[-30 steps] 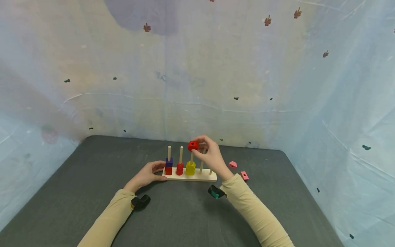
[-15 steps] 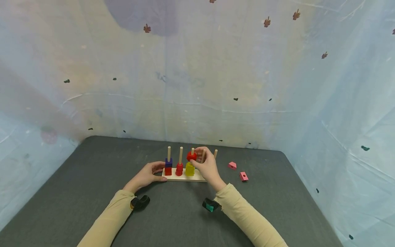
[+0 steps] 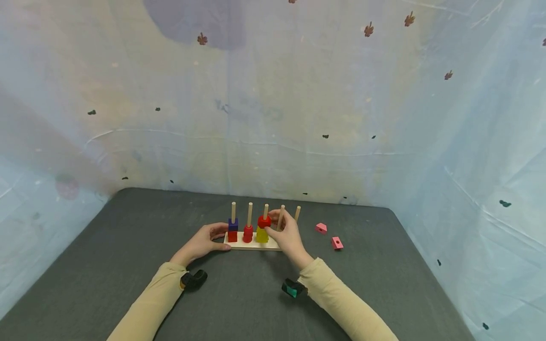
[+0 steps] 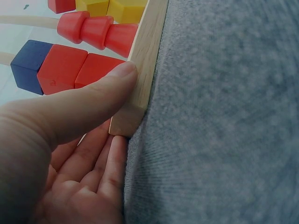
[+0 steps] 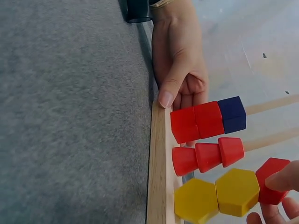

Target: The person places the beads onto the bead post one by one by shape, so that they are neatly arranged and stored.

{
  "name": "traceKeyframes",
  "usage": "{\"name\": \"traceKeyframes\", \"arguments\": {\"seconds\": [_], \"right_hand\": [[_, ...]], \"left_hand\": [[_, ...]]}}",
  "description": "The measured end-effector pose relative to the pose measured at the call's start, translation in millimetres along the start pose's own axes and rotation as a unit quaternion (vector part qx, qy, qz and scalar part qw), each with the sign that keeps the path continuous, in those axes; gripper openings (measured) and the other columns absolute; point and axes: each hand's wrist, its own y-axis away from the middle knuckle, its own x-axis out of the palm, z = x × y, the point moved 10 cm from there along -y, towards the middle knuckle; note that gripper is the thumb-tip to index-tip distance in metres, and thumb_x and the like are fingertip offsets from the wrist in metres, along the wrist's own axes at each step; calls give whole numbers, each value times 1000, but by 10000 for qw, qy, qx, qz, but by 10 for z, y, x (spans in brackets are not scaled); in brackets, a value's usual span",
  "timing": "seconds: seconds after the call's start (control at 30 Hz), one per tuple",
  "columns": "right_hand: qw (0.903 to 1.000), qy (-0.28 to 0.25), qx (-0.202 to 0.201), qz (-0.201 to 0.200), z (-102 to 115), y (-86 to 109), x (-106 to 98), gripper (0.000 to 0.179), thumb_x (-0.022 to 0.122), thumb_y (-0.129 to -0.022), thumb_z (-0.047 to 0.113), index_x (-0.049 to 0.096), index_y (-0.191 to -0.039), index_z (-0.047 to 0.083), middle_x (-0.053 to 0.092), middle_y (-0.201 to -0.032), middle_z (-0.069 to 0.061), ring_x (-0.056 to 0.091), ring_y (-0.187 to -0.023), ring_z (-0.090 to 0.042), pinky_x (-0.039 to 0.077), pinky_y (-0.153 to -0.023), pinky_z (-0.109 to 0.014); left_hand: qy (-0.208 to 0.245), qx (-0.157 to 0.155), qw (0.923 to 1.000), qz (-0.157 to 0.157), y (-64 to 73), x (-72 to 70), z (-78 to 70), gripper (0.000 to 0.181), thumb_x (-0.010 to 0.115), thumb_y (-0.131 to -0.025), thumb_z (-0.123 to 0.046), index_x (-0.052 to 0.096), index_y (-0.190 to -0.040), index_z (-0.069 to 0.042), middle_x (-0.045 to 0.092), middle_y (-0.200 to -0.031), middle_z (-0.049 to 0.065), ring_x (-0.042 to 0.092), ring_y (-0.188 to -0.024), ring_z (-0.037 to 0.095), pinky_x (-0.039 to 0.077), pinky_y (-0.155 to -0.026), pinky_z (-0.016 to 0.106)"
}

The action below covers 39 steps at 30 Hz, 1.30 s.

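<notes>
A wooden peg board (image 3: 250, 246) stands on the dark table in the head view. My left hand (image 3: 202, 242) grips its left end, thumb on the front edge and fingers behind. My right hand (image 3: 291, 239) pinches a red hexagonal block (image 5: 271, 179) threaded on the third peg, touching the upper of two yellow hexagonal blocks (image 5: 237, 191). On the first peg a dark blue block (image 4: 30, 66) tops two red square blocks (image 4: 63, 67). Red tapered beads (image 5: 208, 155) are stacked on the second peg. The right hand hides the board's right end.
Two pink blocks with holes lie on the table right of the board: a triangular block (image 3: 321, 228) and a rectangular block (image 3: 337, 243). The fourth peg (image 3: 280, 218) and fifth peg (image 3: 297, 214) carry no visible blocks. A patterned sheet (image 3: 273, 118) hangs behind the table.
My right hand has lowered the red hexagonal block from the top of the third peg down onto the yellow blocks. The left hand has kept its place on the board.
</notes>
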Motion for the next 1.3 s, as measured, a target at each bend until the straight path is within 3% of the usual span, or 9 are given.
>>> {"name": "traceKeyframes", "arguments": {"seconds": [0.13,0.2,0.43,0.7,0.87,1.0,1.3], "right_hand": [[9997,192,-115,22,-16,70,-50,46,70,-85,-2,53,-127,3,61,-119,-13,57,-112,-29,45,-97,-46],[9996,142,-222,68,32,131,-81,51,69,-84,-5,50,-131,2,59,-122,-17,55,-116,-33,43,-99,-49],[9979,395,-409,316,454,451,-251,57,67,-85,-6,42,-136,-9,51,-130,-28,48,-121,-43,37,-101,-57],[9983,422,-202,337,411,597,-564,51,69,-84,-4,50,-131,-1,56,-126,-22,51,-119,-38,39,-100,-55],[9979,524,-256,299,398,644,-812,51,69,-84,-8,50,-131,-3,56,-123,-25,52,-116,-42,42,-96,-56],[9975,599,-317,204,268,636,-1059,52,70,-82,-9,50,-130,-2,57,-121,-25,53,-113,-43,43,-92,-58],[9931,1165,-141,-4,-323,491,-1618,52,71,-85,1,50,-132,6,57,-121,-23,55,-112,-39,46,-92,-52]], "left_hand": [[27,40,10000,16,-9,7,2,68,83,-76,-15,51,-134,0,52,-134,18,47,-124,36,36,-104,50],[76,39,10000,15,-11,7,7,68,83,-75,-15,51,-134,0,52,-134,18,48,-124,36,36,-104,50],[14,109,9999,13,-14,0,8,68,83,-76,-17,51,-133,0,52,-134,18,48,-124,36,36,-104,51],[-25,24,10000,-16,-17,11,40,69,83,-75,-18,51,-134,-1,52,-134,18,47,-125,37,36,-104,51],[-44,44,10000,-39,-17,0,57,69,83,-76,-18,51,-134,-1,52,-134,18,47,-125,37,36,-104,52],[-35,14,10000,-42,-12,4,55,68,83,-75,-17,51,-133,-1,52,-134,18,47,-125,37,36,-104,51],[-35,-28,10000,-64,-16,14,41,70,83,-75,-18,51,-134,0,51,-134,19,47,-125,37,36,-104,51]]}}
